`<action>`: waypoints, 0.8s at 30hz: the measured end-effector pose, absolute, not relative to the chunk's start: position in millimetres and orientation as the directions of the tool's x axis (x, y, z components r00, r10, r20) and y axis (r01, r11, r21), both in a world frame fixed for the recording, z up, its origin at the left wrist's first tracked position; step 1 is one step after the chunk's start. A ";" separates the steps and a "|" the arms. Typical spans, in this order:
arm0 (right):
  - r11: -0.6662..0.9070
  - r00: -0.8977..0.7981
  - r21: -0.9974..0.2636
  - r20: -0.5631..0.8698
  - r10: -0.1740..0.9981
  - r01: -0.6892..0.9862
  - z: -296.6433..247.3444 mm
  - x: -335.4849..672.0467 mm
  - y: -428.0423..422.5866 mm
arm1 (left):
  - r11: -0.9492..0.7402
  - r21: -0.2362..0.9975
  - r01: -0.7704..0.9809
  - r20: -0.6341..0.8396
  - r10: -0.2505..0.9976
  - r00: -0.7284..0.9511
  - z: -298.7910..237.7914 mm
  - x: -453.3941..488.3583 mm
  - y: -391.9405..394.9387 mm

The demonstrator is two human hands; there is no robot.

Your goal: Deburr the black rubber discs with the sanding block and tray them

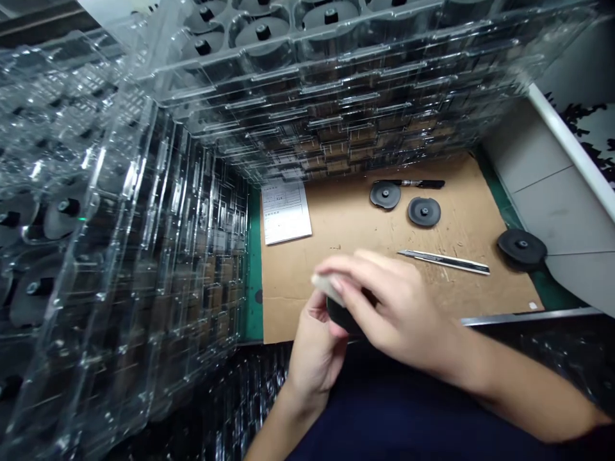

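Observation:
My left hand (pixel 317 349) is closed around the lower side of a dark round part (pixel 342 317), which stands tilted and is mostly hidden by my fingers. Pinched in my right hand (pixel 396 301) is a small pale pad (pixel 327 285), pressed against that part's upper edge. Whether the pad is cloth or foam I cannot make out. Both hands are over the near edge of a brown cardboard sheet (pixel 293 275). Beyond my right hand lies a utility knife (pixel 444 261). Two black discs (pixel 385 194) with centre hubs rest farther back, beside a black marker (pixel 418 184).
Tall stacks of clear plastic trays (pixel 192 211) wall in the left and far sides, with black hubbed discs (pixel 262 32) in the top ones. A printed paper (pixel 287 214) lies at the back left. Another dark disc (pixel 521 246) is by the white panel (pixel 542 173).

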State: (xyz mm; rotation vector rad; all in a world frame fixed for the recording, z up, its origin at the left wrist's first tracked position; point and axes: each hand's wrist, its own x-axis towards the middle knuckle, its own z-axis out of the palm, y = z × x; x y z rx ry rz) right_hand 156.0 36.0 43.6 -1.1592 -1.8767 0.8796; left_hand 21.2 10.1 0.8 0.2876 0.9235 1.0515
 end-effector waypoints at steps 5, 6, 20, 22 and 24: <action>0.463 -0.409 -0.825 0.318 0.855 0.325 37.5 168.1 22.6 | 0.507 0.602 -0.616 -0.477 0.848 0.231 9.3 17.9 14.0; 0.437 -0.424 -0.831 0.277 0.862 0.346 36.3 173.1 19.1 | 0.503 0.606 -0.616 -0.470 0.851 0.232 10.2 16.8 15.1; 0.210 -0.197 -0.864 0.132 0.971 0.458 3.2 198.3 50.0 | 0.679 0.394 -0.620 -0.543 0.716 0.439 11.1 9.4 11.6; 0.048 -0.123 -0.872 -0.014 0.992 0.487 -14.7 203.6 34.6 | 0.687 0.358 -0.633 -0.547 0.703 0.454 11.0 6.0 11.2; -0.001 -0.198 -0.881 -0.107 0.974 0.474 -33.6 204.5 17.3 | 0.688 0.347 -0.638 -0.548 0.700 0.457 10.0 5.2 11.8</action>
